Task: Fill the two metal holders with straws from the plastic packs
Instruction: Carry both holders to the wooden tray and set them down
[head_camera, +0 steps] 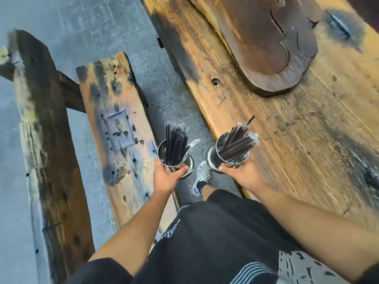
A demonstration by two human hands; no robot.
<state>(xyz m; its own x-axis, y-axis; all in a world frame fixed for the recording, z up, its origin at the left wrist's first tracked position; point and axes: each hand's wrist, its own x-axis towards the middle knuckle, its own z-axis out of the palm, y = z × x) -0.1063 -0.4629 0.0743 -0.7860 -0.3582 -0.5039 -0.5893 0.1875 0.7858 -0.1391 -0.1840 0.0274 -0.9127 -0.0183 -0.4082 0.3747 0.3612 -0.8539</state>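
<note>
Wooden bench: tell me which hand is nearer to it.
Left. The left hand, gripping a metal holder, hovers at the wooden bench edge; the right hand, gripping the other holder, is at the table edge.

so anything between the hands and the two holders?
Nothing. The left hand already grips the left holder and the right hand the right holder; both hold black straws.

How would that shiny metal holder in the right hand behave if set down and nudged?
The shiny metal holder probably slides easily, since its polished steel looks slick. It may tip: the dark straws lean far to one side. Its flared base should steady it somewhat. The right hand now holds it.
</note>
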